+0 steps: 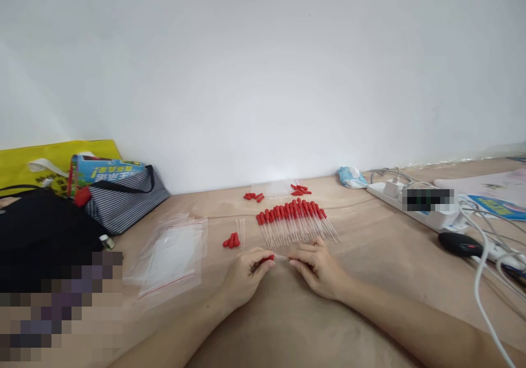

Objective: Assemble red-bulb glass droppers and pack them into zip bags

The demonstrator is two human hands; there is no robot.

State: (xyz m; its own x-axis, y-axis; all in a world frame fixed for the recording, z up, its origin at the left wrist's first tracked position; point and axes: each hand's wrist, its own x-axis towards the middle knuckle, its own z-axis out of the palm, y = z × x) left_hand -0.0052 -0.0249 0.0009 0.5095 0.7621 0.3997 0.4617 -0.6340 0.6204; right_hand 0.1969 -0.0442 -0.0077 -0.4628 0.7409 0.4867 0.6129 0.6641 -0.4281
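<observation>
My left hand (pixel 249 275) is closed, pinching a red rubber bulb (pixel 268 258). Opposite it, my right hand (pixel 314 266) pinches a thin clear dropper tube (pixel 281 257), whose end meets the bulb between the hands. Whether the tube sits inside the bulb I cannot tell. Just beyond the hands lies a row of droppers (pixel 291 220) with red bulbs on clear tubes. To the left are a few loose red bulbs (pixel 232 241) beside several bare clear tubes (pixel 240 232). Farther back are more red bulbs (pixel 253 197) and another group of red bulbs (pixel 301 190).
Clear zip bags (pixel 172 255) lie at left, near a small bottle (pixel 107 241), a striped bag (pixel 123 198) and a black cloth item (pixel 41 236). At right are a power strip (pixel 411 206), white cables (pixel 479 296), a black device (pixel 460 244) and a blue-white crumpled packet (pixel 351 177).
</observation>
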